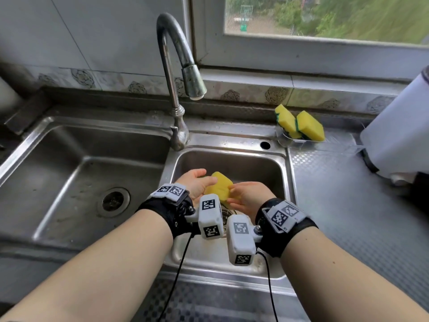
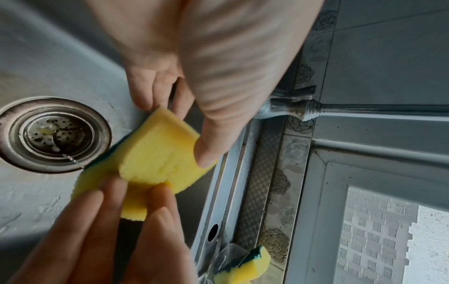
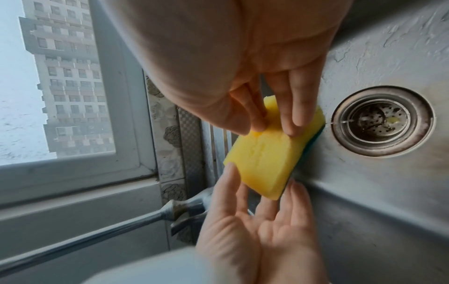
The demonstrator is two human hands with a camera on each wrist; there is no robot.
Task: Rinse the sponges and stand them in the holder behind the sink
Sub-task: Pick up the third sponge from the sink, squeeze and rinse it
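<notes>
Over the small right basin [image 1: 262,168] both hands hold one yellow sponge [image 1: 219,185] with a green scrub side. My left hand [image 1: 202,180] pinches its far end: in the left wrist view the thumb [image 2: 206,149] presses the yellow face of the sponge [image 2: 155,157], with the fingers behind it. My right hand [image 3: 267,130] pinches the near end of the sponge [image 3: 264,165] between thumb and fingertips. Two more yellow sponges [image 1: 299,125] stand on edge in the holder [image 1: 286,140] on the ledge behind the sink, back right.
The curved faucet [image 1: 173,66] rises between the two basins; its spout head [image 1: 193,82] hangs over the right basin's far edge with no water visible. The strainer drain [image 3: 382,121] lies below the hands. A large white container [image 1: 399,131] stands on the right counter.
</notes>
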